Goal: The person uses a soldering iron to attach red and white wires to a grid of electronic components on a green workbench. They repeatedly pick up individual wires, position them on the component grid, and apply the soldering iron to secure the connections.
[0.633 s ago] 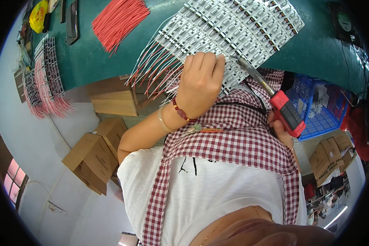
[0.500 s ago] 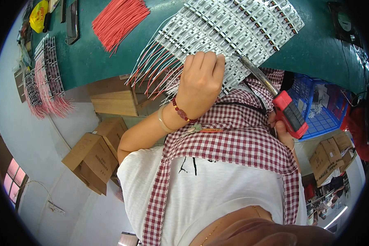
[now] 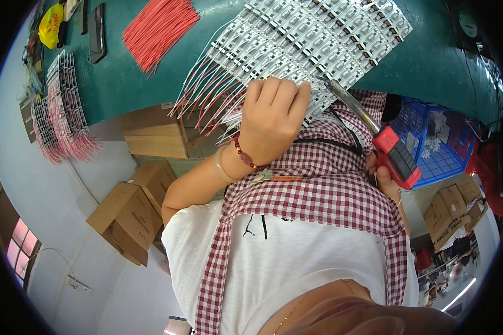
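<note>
A large panel of white circuit boards (image 3: 313, 39) lies tilted on the green table, its near corner reaching over the table's edge. Red and white wires (image 3: 207, 95) trail from its left side. My left hand (image 3: 274, 114) is curled over the panel's near part, fingers bent and pressed together; whatever they pinch is hidden beneath them. From the right, my right hand (image 3: 383, 177) grips a soldering iron (image 3: 398, 157) by its red and black handle. Its metal tip reaches the panel just right of my left fingers.
A bundle of red wires (image 3: 159, 33) lies on the green table (image 3: 117, 84). Farther left are a dark phone (image 3: 97, 33), a yellow item (image 3: 51, 25) and wired boards (image 3: 67, 106) hanging over the edge. A blue basket (image 3: 430, 139) stands right; cardboard boxes (image 3: 128, 215) sit below left.
My left hand has shifted slightly nearer to me and right along the panel. The view has moved a little. The soldering iron stays almost in place, still at the panel.
</note>
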Tool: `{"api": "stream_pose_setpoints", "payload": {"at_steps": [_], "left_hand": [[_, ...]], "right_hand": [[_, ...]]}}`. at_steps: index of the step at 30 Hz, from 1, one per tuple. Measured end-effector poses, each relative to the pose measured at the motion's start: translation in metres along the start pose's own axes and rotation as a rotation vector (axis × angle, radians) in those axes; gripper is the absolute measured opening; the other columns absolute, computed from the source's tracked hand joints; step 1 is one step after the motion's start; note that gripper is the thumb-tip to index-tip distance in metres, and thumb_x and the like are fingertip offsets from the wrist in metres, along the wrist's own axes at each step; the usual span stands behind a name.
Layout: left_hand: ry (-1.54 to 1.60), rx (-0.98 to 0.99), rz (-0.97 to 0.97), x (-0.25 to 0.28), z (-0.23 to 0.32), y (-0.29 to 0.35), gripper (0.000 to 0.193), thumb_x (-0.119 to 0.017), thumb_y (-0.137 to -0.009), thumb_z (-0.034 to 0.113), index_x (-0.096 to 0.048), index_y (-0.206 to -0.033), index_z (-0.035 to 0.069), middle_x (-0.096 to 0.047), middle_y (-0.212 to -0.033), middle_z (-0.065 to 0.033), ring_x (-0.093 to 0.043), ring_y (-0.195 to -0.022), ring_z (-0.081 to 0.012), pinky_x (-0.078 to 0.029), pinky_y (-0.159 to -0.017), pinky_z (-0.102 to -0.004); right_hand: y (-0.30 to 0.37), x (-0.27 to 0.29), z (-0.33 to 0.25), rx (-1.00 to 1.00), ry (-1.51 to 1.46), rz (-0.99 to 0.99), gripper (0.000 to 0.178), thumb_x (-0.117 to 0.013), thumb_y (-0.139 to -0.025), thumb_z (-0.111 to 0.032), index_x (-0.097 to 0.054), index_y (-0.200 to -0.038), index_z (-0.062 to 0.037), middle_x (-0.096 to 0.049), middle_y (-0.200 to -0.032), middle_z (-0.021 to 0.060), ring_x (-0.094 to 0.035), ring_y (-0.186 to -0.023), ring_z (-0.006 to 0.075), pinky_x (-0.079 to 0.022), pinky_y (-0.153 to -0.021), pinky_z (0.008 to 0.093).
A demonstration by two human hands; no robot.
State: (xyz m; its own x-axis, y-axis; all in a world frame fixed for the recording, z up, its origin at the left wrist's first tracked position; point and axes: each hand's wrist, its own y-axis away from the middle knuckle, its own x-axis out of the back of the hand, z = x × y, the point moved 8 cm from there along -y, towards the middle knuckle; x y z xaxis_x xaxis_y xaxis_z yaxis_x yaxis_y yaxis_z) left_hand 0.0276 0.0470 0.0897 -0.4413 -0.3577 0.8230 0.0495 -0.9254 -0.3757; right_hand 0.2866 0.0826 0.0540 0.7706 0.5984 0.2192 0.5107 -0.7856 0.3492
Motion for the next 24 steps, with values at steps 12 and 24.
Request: {"api": "stream_pose_setpoints", "payload": {"at_steps": [12, 24], "left_hand": [[0.030, 0.041, -0.045, -0.011, -0.001, 0.000, 0.026, -0.062, -0.071, -0.001, -0.066, -0.097, -0.001, -0.046, -0.074, -0.0058, -0.048, -0.069, -0.0209, -0.038, -0.063, -0.0336], [0.009, 0.048, -0.052, -0.011, -0.005, 0.000, 0.024, -0.063, -0.072, 0.000, -0.066, -0.096, 0.000, -0.045, -0.074, -0.0058, -0.048, -0.068, -0.0210, -0.039, -0.063, -0.0338]], "right_hand": [[0.007, 0.005, 0.008, 0.124, 0.231, -0.017, 0.029, -0.067, -0.085, -0.032, -0.067, -0.085, -0.0033, -0.063, -0.074, 0.0087, -0.062, -0.063, 0.0230, -0.046, -0.056, 0.0292], [0.002, 0.002, 0.006, 0.098, 0.299, -0.024, 0.027, -0.068, -0.083, -0.029, -0.066, -0.086, -0.0021, -0.063, -0.079, 0.0089, -0.063, -0.065, 0.0238, -0.047, -0.057, 0.0319]]}}
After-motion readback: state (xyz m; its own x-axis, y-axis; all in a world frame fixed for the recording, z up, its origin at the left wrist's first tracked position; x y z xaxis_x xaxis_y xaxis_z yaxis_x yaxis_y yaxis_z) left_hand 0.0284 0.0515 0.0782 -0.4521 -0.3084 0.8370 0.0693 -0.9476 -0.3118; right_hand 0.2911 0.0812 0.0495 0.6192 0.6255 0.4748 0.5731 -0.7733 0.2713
